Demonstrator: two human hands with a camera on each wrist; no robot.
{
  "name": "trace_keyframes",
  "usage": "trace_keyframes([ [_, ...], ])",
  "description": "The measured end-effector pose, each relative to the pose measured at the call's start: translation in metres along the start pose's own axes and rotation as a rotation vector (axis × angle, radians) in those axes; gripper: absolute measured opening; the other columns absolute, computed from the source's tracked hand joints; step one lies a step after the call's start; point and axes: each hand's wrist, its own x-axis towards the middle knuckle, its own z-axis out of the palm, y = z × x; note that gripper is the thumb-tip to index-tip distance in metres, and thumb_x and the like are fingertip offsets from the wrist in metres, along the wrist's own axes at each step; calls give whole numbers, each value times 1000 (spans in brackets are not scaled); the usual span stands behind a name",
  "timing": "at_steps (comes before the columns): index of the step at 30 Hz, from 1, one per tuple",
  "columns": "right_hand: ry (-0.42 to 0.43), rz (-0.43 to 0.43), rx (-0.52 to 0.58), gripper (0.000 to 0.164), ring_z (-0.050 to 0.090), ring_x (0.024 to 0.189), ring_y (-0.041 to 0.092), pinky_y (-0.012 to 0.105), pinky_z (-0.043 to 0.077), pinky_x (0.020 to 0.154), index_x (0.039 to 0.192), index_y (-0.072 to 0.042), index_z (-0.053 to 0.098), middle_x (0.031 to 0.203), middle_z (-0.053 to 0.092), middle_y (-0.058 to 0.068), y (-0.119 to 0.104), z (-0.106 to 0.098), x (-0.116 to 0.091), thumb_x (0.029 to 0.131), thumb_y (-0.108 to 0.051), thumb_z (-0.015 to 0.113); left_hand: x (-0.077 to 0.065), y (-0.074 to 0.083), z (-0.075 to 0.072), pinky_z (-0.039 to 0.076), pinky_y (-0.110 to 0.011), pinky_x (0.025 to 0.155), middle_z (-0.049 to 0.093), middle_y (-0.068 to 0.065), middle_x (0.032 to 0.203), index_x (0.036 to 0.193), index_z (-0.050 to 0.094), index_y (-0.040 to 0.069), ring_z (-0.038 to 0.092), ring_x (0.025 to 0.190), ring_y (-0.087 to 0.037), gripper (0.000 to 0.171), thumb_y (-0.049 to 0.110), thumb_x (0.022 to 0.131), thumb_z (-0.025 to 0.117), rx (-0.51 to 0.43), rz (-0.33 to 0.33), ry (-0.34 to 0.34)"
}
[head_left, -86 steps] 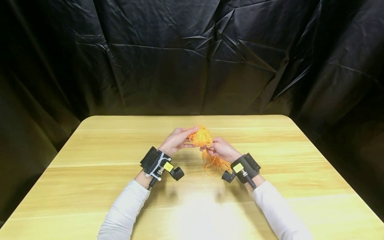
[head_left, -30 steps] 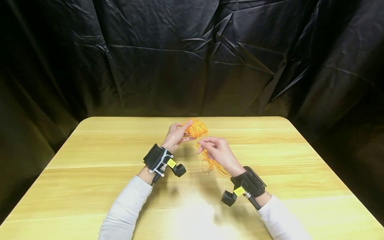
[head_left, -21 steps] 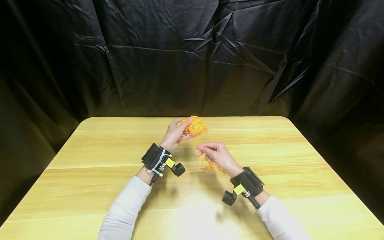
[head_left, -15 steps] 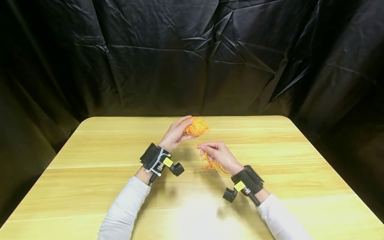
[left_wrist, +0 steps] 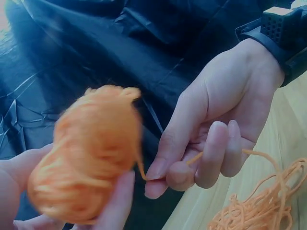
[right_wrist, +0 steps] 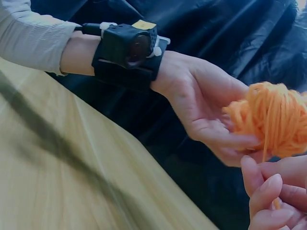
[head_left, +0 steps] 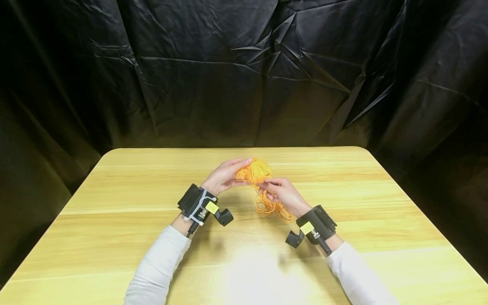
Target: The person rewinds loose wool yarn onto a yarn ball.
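As the left hand (head_left: 224, 176) grips orange yarn (head_left: 260, 170), the right hand (head_left: 285, 195) pinches its strand (left_wrist: 257, 152), well apart from both table sides (head_left: 413, 212).

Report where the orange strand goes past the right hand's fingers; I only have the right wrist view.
Observer: The left wrist view shows the strand leaving the right hand and running to a loose heap of yarn.
Operator: Tell me what the heap sits on.
Observer: The wooden table, near the right hand in the head view.
Operator: Say what covers the right forearm.
Observer: A white sleeve, seen in the head view.
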Motion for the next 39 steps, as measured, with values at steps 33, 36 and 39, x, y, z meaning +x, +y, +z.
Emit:
trace_keyframes([
  [33, 48, -95, -311, 27, 42, 53, 10, 19, 36, 49, 103, 4, 62, 66, 55, 0, -43, 1, 11, 85, -15, 59, -6, -16, 1, 40, -21, 58, 53, 0, 68, 93, 64, -2, 47, 65, -11, 22, 18, 87, 58, 317, -87, -178],
  [36, 78, -145, -393, 23, 51, 64, 14, 21, 43, 57, 100, 2, 65, 80, 64, 6, -47, 3, 8, 84, -15, 60, -6, -16, 1, 40, -20, 60, 53, 1, 71, 93, 63, -3, 47, 67, -11, 23, 18, 87, 57, 308, -63, -152],
  [39, 100, -175, -436, 23, 57, 75, 17, 24, 47, 64, 99, 0, 66, 94, 66, 11, -49, 5, 5, 84, -17, 61, -5, -17, 1, 42, -20, 63, 55, 1, 75, 101, 61, -5, 49, 70, -10, 27, 19, 87, 57, 300, -57, -116],
])
